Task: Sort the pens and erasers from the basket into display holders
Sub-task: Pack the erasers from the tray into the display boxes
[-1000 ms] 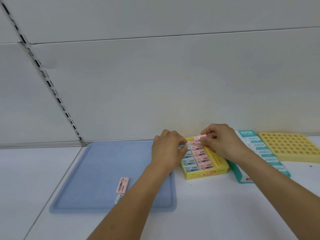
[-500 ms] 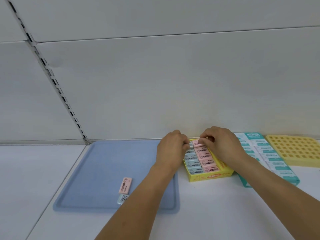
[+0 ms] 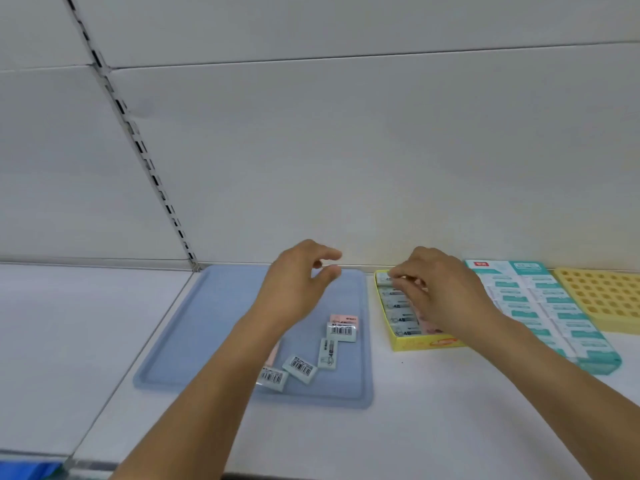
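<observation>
Head view | right hand point(image 3: 446, 296) was pressed, fingers curled, on erasers in yellow display box point(image 3: 426, 342); grasp could not be told | left hand point(image 3: 294, 289) hovered loosely open, empty, over blue tray point(image 3: 194, 327) | loose erasers point(image 3: 327, 353) remained on tray | advised: erasers be seated flat, rows aligned.

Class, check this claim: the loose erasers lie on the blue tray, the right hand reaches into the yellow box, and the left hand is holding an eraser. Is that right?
Not quite. The head view shows the left hand over the blue tray holding nothing, its fingers loosely curled. The rest stands: loose erasers lie on the tray, and the right hand reaches into the yellow box.
</observation>
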Tool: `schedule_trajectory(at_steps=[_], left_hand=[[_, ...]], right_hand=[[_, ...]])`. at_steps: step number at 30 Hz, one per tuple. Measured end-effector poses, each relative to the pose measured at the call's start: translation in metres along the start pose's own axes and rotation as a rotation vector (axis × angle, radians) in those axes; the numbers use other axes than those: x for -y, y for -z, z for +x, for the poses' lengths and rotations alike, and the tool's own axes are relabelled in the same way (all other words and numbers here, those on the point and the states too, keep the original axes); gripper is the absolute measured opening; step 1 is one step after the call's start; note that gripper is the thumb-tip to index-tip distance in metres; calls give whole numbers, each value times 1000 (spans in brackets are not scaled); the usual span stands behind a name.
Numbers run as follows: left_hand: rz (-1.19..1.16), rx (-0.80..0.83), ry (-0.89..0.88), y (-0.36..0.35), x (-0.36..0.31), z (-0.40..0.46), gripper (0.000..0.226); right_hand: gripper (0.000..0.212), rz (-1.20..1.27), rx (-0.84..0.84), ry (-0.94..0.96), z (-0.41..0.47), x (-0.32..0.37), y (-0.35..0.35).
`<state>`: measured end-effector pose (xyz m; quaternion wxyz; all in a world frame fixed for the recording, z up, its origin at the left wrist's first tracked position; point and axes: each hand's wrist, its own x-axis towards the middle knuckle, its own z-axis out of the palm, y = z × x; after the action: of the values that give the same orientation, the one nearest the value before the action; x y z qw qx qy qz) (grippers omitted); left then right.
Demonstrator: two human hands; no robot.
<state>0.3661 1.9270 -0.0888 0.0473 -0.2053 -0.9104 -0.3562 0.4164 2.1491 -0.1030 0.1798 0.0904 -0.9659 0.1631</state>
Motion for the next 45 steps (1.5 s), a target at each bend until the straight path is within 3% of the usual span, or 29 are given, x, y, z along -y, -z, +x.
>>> schedule_trajectory(at_steps=[4, 7, 10, 15, 19, 21, 23, 26, 28, 31, 33, 38, 45], left_hand=[[140, 90, 193, 40, 26, -49, 3], [222, 198, 315, 46, 37, -71, 11], [249, 225, 411, 44, 40, -76, 28], [229, 254, 405, 37, 36, -72, 24], [221, 186, 363, 32, 33, -65, 12], [23, 97, 377, 28, 26, -59, 8], [-459, 51, 464, 23, 12, -52, 7], [-1089, 151, 602, 16, -21, -42, 15], [-1173, 249, 616, 8, -37, -36, 14], [-956, 322, 525, -4, -45, -31, 26], [-927, 305, 439, -8, -45, -29, 20], [-1001, 195, 323, -11, -38, -29, 15], [-875, 147, 301, -13, -40, -31, 17]], right_hand=[[16, 91, 233, 212, 2, 39, -10], [24, -35, 337, 231, 3, 57, -19], [15, -66, 345, 198, 2, 63, -24], [10, 56, 370, 142, -5, 68, -28], [9, 392, 220, -93, -4, 57, -15], [6, 649, 99, -283, -4, 47, 0], [5, 893, 67, -459, -5, 41, 13], [8, 1004, 65, -499, -10, 42, 20], [12, 897, -20, -385, -16, 45, 17], [20, 598, -118, -200, -23, 48, 14], [22, 554, -181, -142, -25, 48, 17], [33, 688, -177, -175, -28, 46, 24], [24, 533, -166, -150, -27, 40, 23]])
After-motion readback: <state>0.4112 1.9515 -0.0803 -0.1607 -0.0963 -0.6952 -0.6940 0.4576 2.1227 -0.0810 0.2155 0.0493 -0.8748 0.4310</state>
